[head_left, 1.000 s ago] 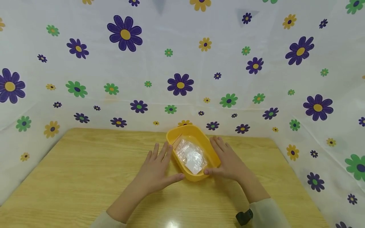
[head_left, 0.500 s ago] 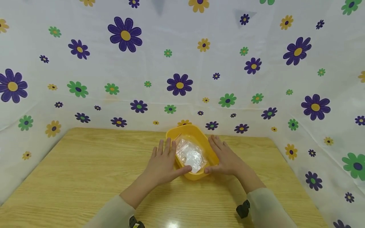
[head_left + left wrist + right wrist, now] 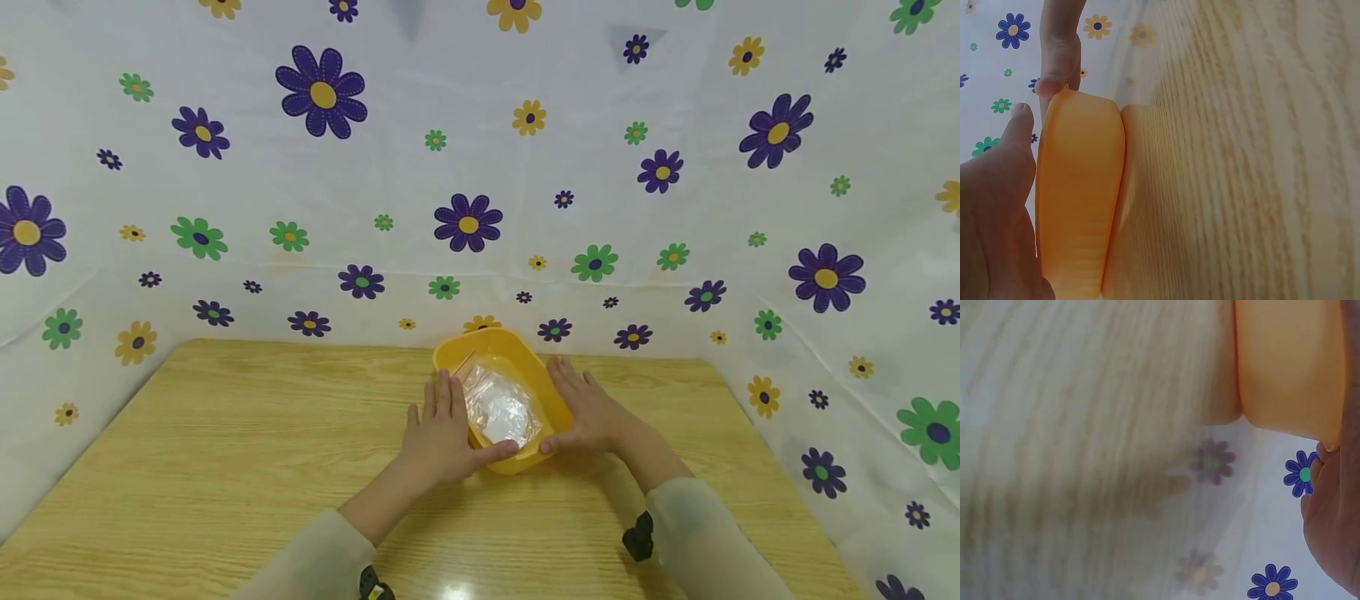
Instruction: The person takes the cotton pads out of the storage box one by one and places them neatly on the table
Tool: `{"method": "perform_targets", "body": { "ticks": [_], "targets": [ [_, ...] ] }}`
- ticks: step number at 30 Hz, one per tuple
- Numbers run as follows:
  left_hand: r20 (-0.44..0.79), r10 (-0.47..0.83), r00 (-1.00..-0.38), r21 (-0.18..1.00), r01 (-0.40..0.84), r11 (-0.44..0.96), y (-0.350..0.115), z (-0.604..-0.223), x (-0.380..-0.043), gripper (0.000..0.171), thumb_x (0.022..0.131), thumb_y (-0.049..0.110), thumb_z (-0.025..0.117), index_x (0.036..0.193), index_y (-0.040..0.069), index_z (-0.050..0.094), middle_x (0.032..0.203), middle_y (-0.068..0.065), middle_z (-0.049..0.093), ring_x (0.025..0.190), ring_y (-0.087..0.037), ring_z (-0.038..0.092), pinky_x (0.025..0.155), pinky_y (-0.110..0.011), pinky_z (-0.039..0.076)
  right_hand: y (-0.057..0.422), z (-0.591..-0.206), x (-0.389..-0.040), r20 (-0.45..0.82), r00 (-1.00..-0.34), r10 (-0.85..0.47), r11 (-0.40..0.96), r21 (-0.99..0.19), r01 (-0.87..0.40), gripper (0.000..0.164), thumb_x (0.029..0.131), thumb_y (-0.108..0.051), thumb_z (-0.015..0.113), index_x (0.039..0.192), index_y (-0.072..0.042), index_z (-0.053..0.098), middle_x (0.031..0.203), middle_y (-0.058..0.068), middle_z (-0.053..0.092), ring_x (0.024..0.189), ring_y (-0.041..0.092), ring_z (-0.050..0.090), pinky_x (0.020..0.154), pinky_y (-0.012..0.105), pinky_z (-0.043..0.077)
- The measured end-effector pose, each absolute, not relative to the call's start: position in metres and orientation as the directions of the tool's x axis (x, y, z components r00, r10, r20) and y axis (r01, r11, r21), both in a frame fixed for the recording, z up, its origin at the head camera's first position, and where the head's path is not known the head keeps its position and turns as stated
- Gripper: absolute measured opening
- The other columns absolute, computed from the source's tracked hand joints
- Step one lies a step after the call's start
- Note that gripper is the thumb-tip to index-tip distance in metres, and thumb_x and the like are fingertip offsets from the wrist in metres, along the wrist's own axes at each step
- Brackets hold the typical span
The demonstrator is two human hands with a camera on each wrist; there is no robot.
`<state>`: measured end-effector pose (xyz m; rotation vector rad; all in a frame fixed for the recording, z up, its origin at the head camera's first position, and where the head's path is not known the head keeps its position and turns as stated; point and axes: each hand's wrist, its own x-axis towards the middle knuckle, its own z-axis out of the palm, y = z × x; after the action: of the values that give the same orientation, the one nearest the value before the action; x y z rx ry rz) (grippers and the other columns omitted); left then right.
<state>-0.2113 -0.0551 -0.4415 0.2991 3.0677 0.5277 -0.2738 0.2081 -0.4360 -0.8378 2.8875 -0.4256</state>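
A yellow plastic basin (image 3: pixel 528 362) stands at the table's back, its long side slanting. Inside it lies a clear plastic bag (image 3: pixel 498 408) with something white in it, too shiny to identify. My left hand (image 3: pixel 442 442) lies along the basin's left side, fingers straight, with the thumb reaching over the near rim. On the opposite side, my right hand (image 3: pixel 592 421) rests against the rim with its fingers extended and thumb at the near corner. In the left wrist view the basin's outer wall (image 3: pixel 1082 200) sits flat on the wood. The right wrist view shows my right fingers (image 3: pixel 1329 512) beside the rim.
The wood-grain table (image 3: pixel 247 450) extends to both sides and toward me. Right behind the basin hangs a white flower-printed cloth (image 3: pixel 405 167), which also encloses the left and right sides.
My left hand has come in to the right against the basin, and its thumb has moved over the near rim. My right hand and the basin have hardly shifted.
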Motion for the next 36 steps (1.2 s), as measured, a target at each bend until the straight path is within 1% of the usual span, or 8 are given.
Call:
{"method": "perform_targets", "body": {
  "ticks": [6, 13, 16, 21, 25, 30, 34, 36],
  "targets": [
    [0.020, 0.168, -0.986, 0.323, 0.165, 0.932, -0.055, -0.439, -0.208, 0.139, 0.070, 0.097, 0.038, 0.157, -0.004, 0.002, 0.164, -0.024, -0.006, 0.152, -0.041, -0.002, 0.118, -0.066, 0.013, 0.205, -0.442, -0.271, -0.031, -0.860, -0.510, 0.819, -0.321, -0.475, 0.125, 0.076, -0.068, 0.071, 0.161, -0.008, 0.001, 0.168, 0.010, -0.001, 0.155, 0.030, 0.001, 0.124, 0.052, 0.005],
    [0.028, 0.162, -0.986, 0.319, 0.162, 0.934, -0.055, -0.441, -0.206, 0.141, 0.068, 0.099, 0.038, 0.157, -0.005, 0.003, 0.164, -0.025, -0.005, 0.152, -0.040, -0.001, 0.119, -0.065, 0.013, 0.199, -0.447, -0.263, -0.013, -0.886, -0.464, 0.833, -0.347, -0.432, 0.130, 0.071, -0.080, 0.065, 0.161, -0.010, 0.004, 0.168, 0.009, 0.001, 0.155, 0.026, 0.000, 0.124, 0.051, 0.006],
    [0.026, 0.168, -0.985, 0.316, 0.168, 0.934, -0.055, -0.442, -0.205, 0.141, 0.068, 0.099, 0.037, 0.157, -0.005, 0.003, 0.164, -0.025, -0.005, 0.152, -0.039, -0.002, 0.119, -0.065, 0.013, 0.195, -0.448, -0.259, 0.002, -0.894, -0.447, 0.834, -0.362, -0.418, 0.132, 0.069, -0.083, 0.063, 0.161, -0.009, 0.005, 0.168, 0.010, 0.003, 0.155, 0.027, 0.002, 0.124, 0.051, 0.007],
    [0.025, 0.174, -0.984, 0.310, 0.174, 0.935, -0.057, -0.443, -0.203, 0.140, 0.069, 0.098, 0.039, 0.157, -0.005, 0.003, 0.164, -0.024, -0.007, 0.152, -0.038, -0.004, 0.118, -0.066, 0.012, 0.190, -0.447, -0.253, 0.014, -0.903, -0.429, 0.832, -0.382, -0.401, 0.130, 0.071, -0.081, 0.065, 0.161, -0.008, 0.006, 0.168, 0.013, 0.004, 0.155, 0.031, 0.003, 0.123, 0.052, 0.008],
    [0.035, 0.181, -0.983, 0.290, 0.183, 0.939, -0.059, -0.444, -0.203, 0.139, 0.069, 0.098, 0.039, 0.157, -0.005, 0.005, 0.164, -0.025, -0.005, 0.153, -0.039, -0.001, 0.118, -0.066, 0.012, 0.186, -0.448, -0.252, 0.009, -0.908, -0.420, 0.833, -0.394, -0.389, 0.128, 0.073, -0.078, 0.066, 0.161, -0.008, 0.005, 0.168, 0.011, 0.000, 0.155, 0.030, 0.001, 0.123, 0.052, 0.007],
    [0.039, 0.193, -0.980, 0.276, 0.196, 0.941, -0.062, -0.444, -0.205, 0.139, 0.069, 0.098, 0.038, 0.157, -0.004, 0.004, 0.164, -0.025, -0.003, 0.153, -0.039, 0.002, 0.119, -0.065, 0.013, 0.183, -0.449, -0.250, -0.008, -0.920, -0.392, 0.849, -0.387, -0.359, 0.131, 0.071, -0.084, 0.062, 0.161, -0.009, 0.005, 0.168, 0.009, -0.001, 0.155, 0.028, 0.000, 0.123, 0.051, 0.007],
    [0.043, 0.192, -0.980, 0.274, 0.196, 0.941, -0.065, -0.444, -0.206, 0.139, 0.069, 0.099, 0.036, 0.158, -0.004, 0.004, 0.165, -0.025, -0.002, 0.153, -0.039, 0.003, 0.119, -0.064, 0.012, 0.179, -0.450, -0.247, 0.007, -0.925, -0.379, 0.847, -0.399, -0.350, 0.132, 0.069, -0.085, 0.062, 0.161, -0.007, 0.006, 0.168, 0.011, 0.001, 0.155, 0.029, 0.001, 0.123, 0.052, 0.007],
    [0.047, 0.190, -0.981, 0.277, 0.195, 0.941, -0.066, -0.445, -0.207, 0.138, 0.070, 0.098, 0.034, 0.157, -0.004, 0.005, 0.165, -0.025, -0.001, 0.153, -0.039, 0.004, 0.120, -0.064, 0.011, 0.177, -0.451, -0.245, -0.002, -0.928, -0.373, 0.845, -0.414, -0.339, 0.134, 0.069, -0.086, 0.062, 0.161, -0.007, 0.004, 0.168, 0.011, -0.001, 0.155, 0.029, 0.000, 0.123, 0.052, 0.007]
  ]
}}
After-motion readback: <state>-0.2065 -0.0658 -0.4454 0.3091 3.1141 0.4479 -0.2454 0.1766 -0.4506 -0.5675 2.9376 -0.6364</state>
